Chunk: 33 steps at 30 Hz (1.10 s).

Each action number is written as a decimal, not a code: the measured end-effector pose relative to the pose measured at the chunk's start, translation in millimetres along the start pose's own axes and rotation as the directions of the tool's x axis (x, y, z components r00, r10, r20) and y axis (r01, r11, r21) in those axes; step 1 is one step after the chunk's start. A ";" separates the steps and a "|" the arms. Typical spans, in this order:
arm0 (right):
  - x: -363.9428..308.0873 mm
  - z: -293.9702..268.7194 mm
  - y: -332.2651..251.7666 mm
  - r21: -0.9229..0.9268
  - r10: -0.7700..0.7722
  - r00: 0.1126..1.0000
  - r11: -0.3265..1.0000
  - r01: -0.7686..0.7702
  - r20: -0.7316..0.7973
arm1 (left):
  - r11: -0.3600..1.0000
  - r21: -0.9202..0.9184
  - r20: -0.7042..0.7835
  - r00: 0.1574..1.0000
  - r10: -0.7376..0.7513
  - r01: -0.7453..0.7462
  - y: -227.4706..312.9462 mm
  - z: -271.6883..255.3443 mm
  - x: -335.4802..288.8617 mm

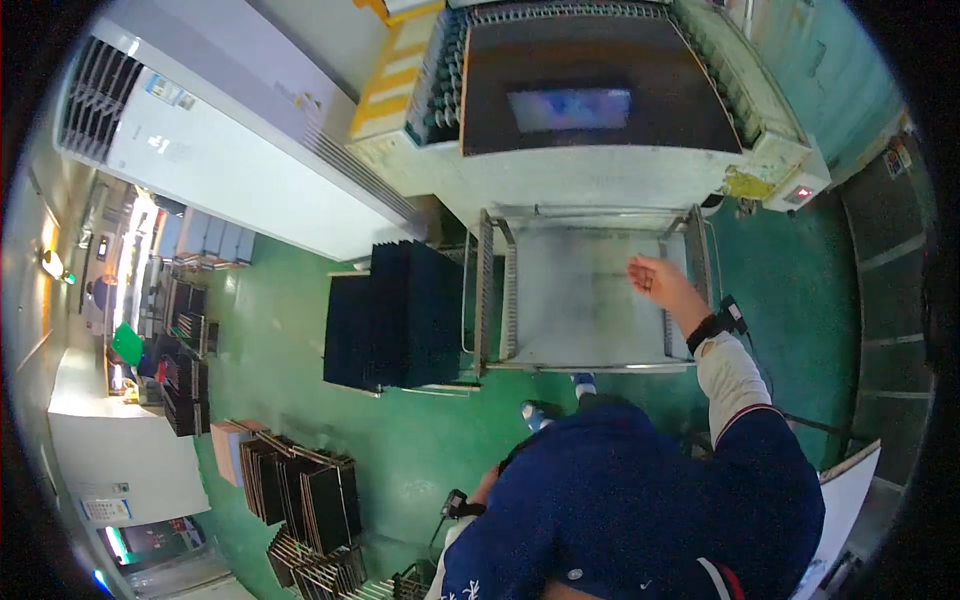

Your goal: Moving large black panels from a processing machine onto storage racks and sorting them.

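My right hand (655,280) reaches over a slotted metal rack (590,368) with a pale flat base. Its fingers are stretched out, loosely together, and hold nothing; whether they touch the rack I cannot tell. A dark band with a small box circles that wrist. My left hand (487,487) hangs low beside my body, near a small black device (455,503) at the wrist. Its fingers are hidden by my clothing. Beyond the rack, a large dark panel (590,75) lies on the rollers of a pale machine (560,180).
Several dark panels (400,315) stand upright in a rack just left. More racks of panels (300,490) stand at the lower left. A white cabinet (240,150) slants across the upper left. Along the right runs a dark panelled wall (890,290). The floor (430,430) is green.
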State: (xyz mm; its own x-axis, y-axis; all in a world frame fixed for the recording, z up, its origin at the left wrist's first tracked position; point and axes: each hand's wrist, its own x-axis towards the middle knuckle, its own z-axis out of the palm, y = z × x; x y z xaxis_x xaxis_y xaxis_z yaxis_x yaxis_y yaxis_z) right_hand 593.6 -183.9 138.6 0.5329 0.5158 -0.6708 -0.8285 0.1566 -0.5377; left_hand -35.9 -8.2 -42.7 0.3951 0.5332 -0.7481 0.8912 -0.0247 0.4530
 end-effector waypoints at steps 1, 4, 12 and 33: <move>-8.6 -16.5 17.4 -0.028 0.050 0.997 0.998 -0.052 -0.062 | 0.999 0.025 0.026 0.999 0.020 -0.021 1.7 -3.2 -4.1; -34.4 -61.6 58.2 -0.030 0.148 0.970 0.987 -0.157 -0.191 | 0.987 0.120 0.119 0.988 0.097 -0.112 4.7 -15.6 -5.2; -84.4 -105.4 121.3 0.065 0.311 0.935 0.951 -0.304 -0.173 | 0.849 0.455 0.290 0.946 0.145 -0.269 75.7 -42.3 70.2; 81.6 52.1 37.7 -0.511 0.070 0.994 0.853 -0.106 -0.089 | 0.666 -0.696 0.372 0.928 0.016 0.268 305.0 -3.8 66.5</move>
State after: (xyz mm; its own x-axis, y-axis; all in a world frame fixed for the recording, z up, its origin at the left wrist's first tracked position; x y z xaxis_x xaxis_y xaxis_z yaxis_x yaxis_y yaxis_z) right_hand 596.8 -92.1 90.2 0.4867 0.4489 -0.7495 -0.6753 -0.3509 -0.6487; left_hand 261.4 22.9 47.6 0.4636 0.1796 -0.8677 0.5437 0.7155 0.4386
